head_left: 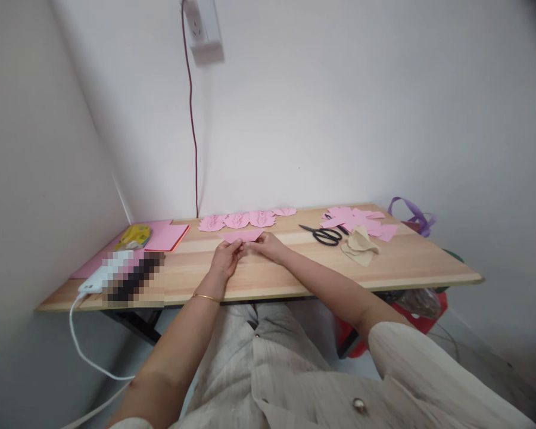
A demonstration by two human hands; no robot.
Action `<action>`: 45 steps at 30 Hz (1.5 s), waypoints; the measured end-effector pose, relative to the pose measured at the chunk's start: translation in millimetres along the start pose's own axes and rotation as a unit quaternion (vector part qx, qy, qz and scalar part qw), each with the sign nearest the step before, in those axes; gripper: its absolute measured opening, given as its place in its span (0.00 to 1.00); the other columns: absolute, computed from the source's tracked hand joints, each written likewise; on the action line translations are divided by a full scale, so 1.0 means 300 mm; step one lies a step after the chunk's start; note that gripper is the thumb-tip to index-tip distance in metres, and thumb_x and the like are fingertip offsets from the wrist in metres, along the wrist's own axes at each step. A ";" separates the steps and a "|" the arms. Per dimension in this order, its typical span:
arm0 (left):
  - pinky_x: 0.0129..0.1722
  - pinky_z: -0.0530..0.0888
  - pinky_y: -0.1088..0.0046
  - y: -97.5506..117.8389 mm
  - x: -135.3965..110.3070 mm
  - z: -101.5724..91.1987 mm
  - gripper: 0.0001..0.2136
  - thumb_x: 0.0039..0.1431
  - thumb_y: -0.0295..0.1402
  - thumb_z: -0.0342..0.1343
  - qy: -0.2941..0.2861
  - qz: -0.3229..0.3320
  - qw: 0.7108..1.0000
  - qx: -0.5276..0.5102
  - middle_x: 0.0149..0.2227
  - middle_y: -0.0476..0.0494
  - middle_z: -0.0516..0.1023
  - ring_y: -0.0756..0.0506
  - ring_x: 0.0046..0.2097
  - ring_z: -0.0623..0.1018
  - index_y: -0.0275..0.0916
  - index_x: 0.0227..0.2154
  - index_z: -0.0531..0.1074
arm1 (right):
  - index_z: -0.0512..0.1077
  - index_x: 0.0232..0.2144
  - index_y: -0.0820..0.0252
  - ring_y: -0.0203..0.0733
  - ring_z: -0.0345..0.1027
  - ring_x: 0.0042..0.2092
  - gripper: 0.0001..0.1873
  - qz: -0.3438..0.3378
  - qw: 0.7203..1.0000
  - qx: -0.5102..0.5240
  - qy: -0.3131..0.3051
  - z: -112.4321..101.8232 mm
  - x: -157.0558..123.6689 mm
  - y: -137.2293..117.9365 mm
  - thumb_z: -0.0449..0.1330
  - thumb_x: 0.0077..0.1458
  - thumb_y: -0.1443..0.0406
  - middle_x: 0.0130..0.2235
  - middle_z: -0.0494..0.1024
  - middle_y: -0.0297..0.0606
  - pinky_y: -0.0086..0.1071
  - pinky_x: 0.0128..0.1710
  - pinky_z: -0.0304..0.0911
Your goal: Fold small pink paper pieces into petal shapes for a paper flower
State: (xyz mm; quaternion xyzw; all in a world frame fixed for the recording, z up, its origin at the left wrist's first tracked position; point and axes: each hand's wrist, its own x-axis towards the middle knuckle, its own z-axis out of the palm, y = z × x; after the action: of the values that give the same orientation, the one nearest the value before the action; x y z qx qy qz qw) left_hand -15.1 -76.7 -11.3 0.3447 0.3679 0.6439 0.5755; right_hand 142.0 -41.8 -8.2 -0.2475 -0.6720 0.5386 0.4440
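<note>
1 wood-top table (pixel 268 280) up vs. wall. 1 red container (pixel 422 325) under its R end, w/ plastic bag (pixel 424 302) in it; rest of contents hidden. L end of tbl: 1 lg. pink sheet (pixel 92 262), plus 1 stack of pink/red paper (pixel 165 238), no. of sheets unclear. R side: 1 heap of pink scraps (pixel 352 219), too overlapped to count. 2 hands, L hand (pixel 226 259) & R hand (pixel 270 245), mid-tbl. 4 pink cut-outs (pixel 236 220) in a row nr wall. 1 pr. black scissors (pixel 326 236), 1 crumpled beige pc. (pixel 360 249) just beside. 1 yellow packet (pixel 134 236), contents can't tell. 1 pink paper pc. (pixel 243 236) betw. hands, just this side of cut-outs: L thumb & fingers pinch its near edge, R ones its R end.
</note>
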 end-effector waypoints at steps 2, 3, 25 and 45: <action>0.28 0.72 0.77 -0.005 -0.002 0.002 0.13 0.35 0.31 0.70 -0.008 0.004 1.000 0.014 0.22 0.50 0.73 0.54 0.25 0.71 0.33 0.24 0.73 | 0.76 0.34 0.63 0.41 0.71 0.39 0.20 -0.015 1.000 0.005 0.002 0.007 -0.003 0.003 0.65 0.43 0.53 0.35 0.79 0.38 0.34 0.41 0.66; 0.28 0.72 0.77 -0.007 -0.002 0.002 0.14 0.34 0.32 0.71 -0.011 0.006 1.000 0.021 0.22 0.49 0.73 0.54 0.25 0.71 0.32 0.24 0.73 | 0.76 0.34 0.63 0.42 0.72 0.39 0.19 -0.019 1.000 0.002 0.013 0.007 -0.004 0.002 0.65 0.44 0.53 0.35 0.80 0.38 0.33 0.41 0.66; 0.30 0.73 0.74 -0.006 -0.001 0.011 0.11 0.45 0.33 0.67 0.018 -0.008 1.000 0.020 0.26 0.43 0.77 0.52 0.26 0.74 0.33 0.24 0.71 | 0.75 0.28 0.65 0.33 0.63 0.27 0.21 0.050 0.997 -0.020 0.047 -0.016 0.009 0.015 0.65 0.41 0.52 0.26 0.76 0.35 0.28 0.28 0.59; 0.27 0.69 0.76 -0.012 -0.007 0.015 0.13 0.34 0.30 0.69 -0.004 0.011 0.999 0.048 0.23 0.47 0.75 0.53 0.23 0.70 0.32 0.24 0.74 | 0.76 0.31 0.63 0.42 0.71 0.37 0.19 0.003 0.999 -0.047 0.022 -0.023 0.011 0.018 0.61 0.46 0.53 0.33 0.79 0.38 0.33 0.40 0.65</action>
State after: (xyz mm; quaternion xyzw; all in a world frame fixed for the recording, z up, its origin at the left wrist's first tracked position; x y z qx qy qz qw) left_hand -9.3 -78.2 -12.4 0.3790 0.3923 0.6301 0.5526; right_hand 145.7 -34.1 -12.0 -0.2818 -0.6856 0.5022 0.4454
